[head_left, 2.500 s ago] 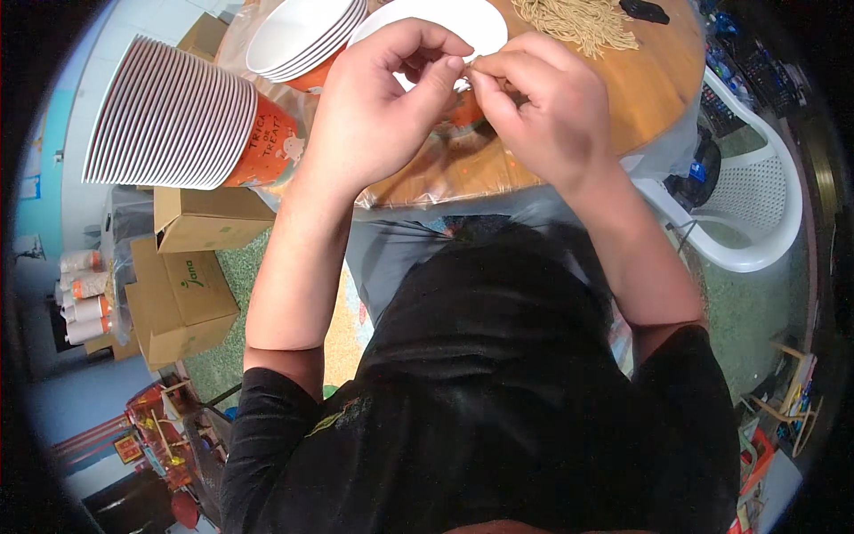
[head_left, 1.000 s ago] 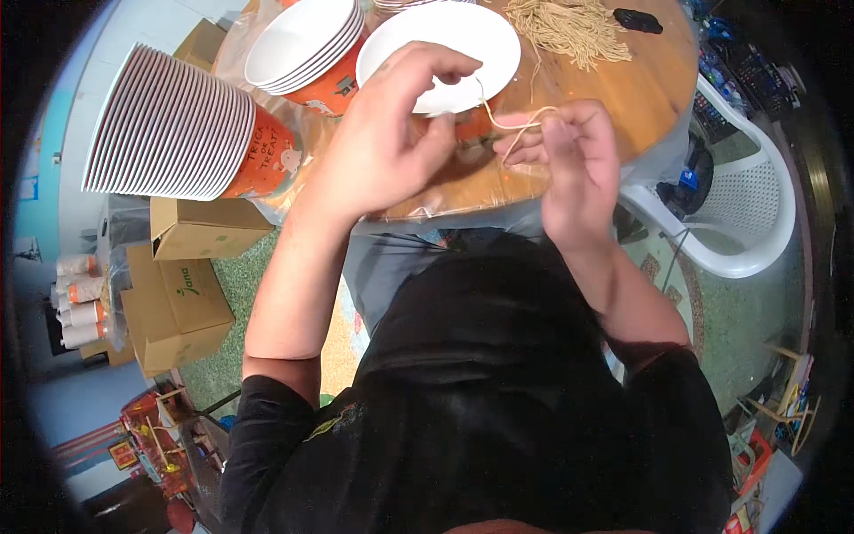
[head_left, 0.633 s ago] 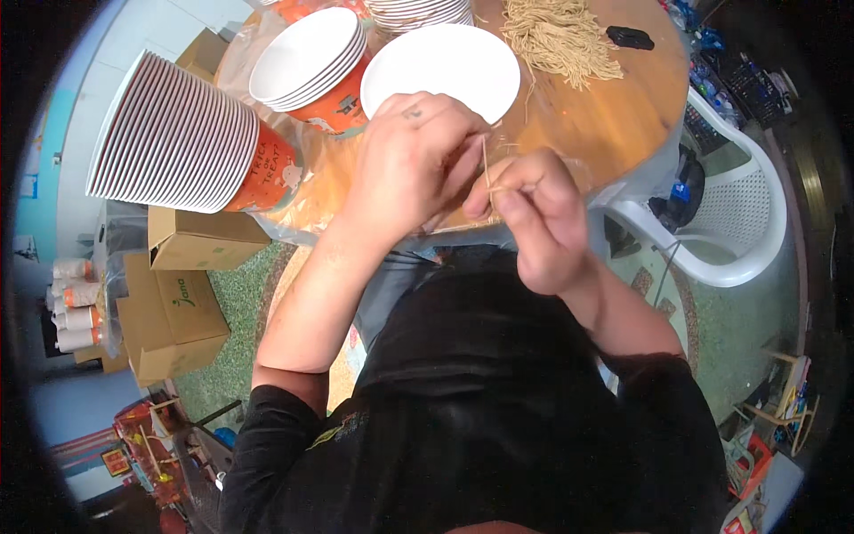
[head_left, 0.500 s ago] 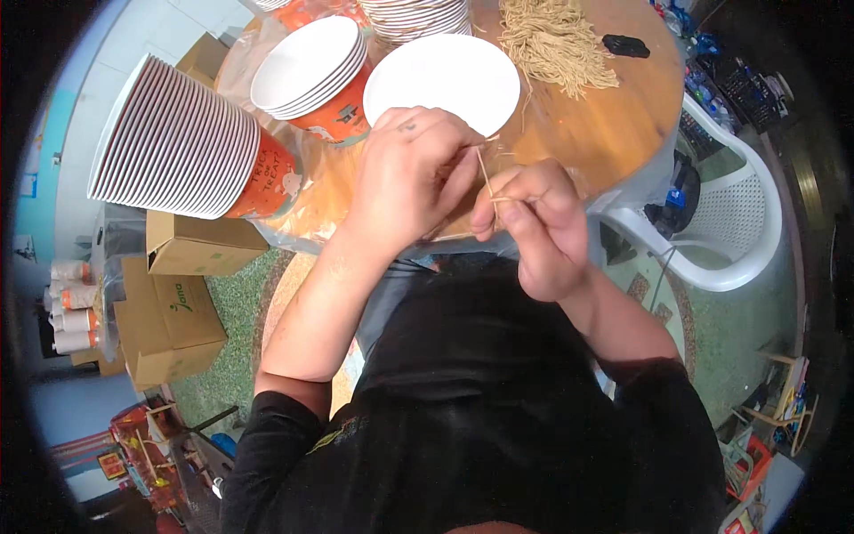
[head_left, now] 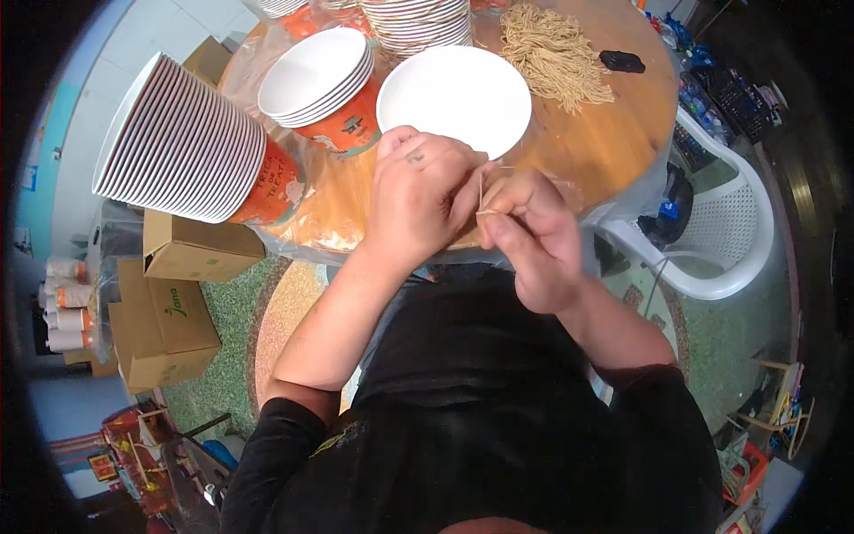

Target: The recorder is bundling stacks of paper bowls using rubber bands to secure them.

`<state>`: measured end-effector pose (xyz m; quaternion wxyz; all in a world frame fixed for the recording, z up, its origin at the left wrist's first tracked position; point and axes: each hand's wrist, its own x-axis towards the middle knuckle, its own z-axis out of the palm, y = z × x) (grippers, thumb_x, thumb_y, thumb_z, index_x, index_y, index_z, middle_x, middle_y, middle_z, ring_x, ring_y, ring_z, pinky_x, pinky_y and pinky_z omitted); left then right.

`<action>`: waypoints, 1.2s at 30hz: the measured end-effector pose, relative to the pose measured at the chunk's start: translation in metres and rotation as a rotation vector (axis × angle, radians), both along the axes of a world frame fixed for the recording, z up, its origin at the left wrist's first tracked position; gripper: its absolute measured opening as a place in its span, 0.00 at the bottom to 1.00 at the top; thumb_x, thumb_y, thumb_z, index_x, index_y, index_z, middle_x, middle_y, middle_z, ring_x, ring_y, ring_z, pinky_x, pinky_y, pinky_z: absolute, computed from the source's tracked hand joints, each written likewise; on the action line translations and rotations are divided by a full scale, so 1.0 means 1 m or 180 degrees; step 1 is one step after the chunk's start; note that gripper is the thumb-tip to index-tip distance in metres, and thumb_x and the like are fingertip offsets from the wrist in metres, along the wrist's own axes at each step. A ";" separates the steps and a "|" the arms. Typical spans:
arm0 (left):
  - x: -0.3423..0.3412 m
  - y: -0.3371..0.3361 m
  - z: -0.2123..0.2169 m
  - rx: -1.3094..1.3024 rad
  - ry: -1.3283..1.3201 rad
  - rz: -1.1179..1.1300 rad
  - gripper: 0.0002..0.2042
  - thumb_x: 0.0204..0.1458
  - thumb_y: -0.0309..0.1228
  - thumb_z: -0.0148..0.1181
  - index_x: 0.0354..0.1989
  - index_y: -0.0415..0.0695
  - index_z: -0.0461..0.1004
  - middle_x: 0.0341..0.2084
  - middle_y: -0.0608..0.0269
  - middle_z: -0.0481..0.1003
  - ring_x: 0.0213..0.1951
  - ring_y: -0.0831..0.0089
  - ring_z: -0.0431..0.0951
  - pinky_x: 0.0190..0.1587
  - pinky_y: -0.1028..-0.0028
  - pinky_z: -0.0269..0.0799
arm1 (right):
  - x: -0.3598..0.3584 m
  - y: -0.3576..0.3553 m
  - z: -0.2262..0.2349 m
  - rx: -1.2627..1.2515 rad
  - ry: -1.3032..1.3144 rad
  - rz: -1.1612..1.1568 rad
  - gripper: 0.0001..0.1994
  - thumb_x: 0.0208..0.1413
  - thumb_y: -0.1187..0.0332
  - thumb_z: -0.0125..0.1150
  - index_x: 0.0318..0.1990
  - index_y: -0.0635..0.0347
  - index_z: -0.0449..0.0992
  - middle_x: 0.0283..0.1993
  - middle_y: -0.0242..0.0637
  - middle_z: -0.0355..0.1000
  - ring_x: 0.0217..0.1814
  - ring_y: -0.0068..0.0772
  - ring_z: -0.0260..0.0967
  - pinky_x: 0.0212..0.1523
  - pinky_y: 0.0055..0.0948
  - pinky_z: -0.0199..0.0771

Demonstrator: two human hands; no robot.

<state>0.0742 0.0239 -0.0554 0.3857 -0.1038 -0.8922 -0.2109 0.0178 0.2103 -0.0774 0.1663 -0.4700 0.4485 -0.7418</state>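
My left hand is closed just in front of a white round bucket opening or disc, back of the hand turned up. What its fingertips pinch is mostly hidden behind the hand. A thin tan string runs from there to my right hand, whose thumb and forefinger are pressed together on it. The two hands nearly touch above the table's near edge. Beyond them on the right lies a loose heap of tan strings, with a small black object beside it.
A tall stack of orange paper buckets leans at the left of the round wooden table. A shorter bucket stack and more white-rimmed ones stand behind. Cardboard boxes sit on the floor left; a white plastic chair stands right.
My right hand has moved closer to my left, and the stretch of string between them is shorter. The whole view has shifted slightly. Both hands keep their pinch.
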 end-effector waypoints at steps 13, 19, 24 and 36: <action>0.011 -0.035 0.009 0.0438 -0.0525 -0.0053 0.02 0.59 0.24 0.63 0.38 0.46 0.80 0.36 0.64 0.83 0.47 0.59 0.84 0.71 0.49 0.61 | -0.051 0.027 0.038 0.1066 0.0048 -0.0027 0.14 0.71 0.77 0.67 0.60 0.58 0.76 0.42 0.24 0.76 0.43 0.14 0.72 0.46 0.20 0.75; 0.021 -0.063 0.023 0.0023 -0.0420 0.0182 0.07 0.52 0.23 0.57 0.39 0.41 0.78 0.39 0.57 0.82 0.54 0.54 0.83 0.71 0.49 0.63 | -0.133 0.066 0.061 0.2206 0.3159 -0.1329 0.09 0.65 0.72 0.69 0.49 0.59 0.88 0.42 0.48 0.85 0.46 0.55 0.84 0.49 0.46 0.83; 0.033 -0.088 0.024 0.0082 -0.0476 0.0128 0.09 0.53 0.21 0.62 0.43 0.39 0.78 0.46 0.52 0.82 0.58 0.48 0.82 0.65 0.56 0.72 | -0.167 0.090 0.065 0.2913 0.2911 -0.1726 0.07 0.66 0.70 0.71 0.46 0.62 0.88 0.41 0.47 0.85 0.43 0.51 0.84 0.48 0.43 0.83; 0.035 -0.008 0.008 -0.0559 -0.0333 0.0420 0.22 0.46 0.24 0.77 0.53 0.47 0.85 0.40 0.63 0.82 0.46 0.58 0.83 0.57 0.53 0.72 | -0.172 0.042 0.021 0.0100 -0.2560 0.0929 0.09 0.83 0.65 0.54 0.56 0.58 0.77 0.40 0.26 0.75 0.36 0.20 0.67 0.33 0.21 0.68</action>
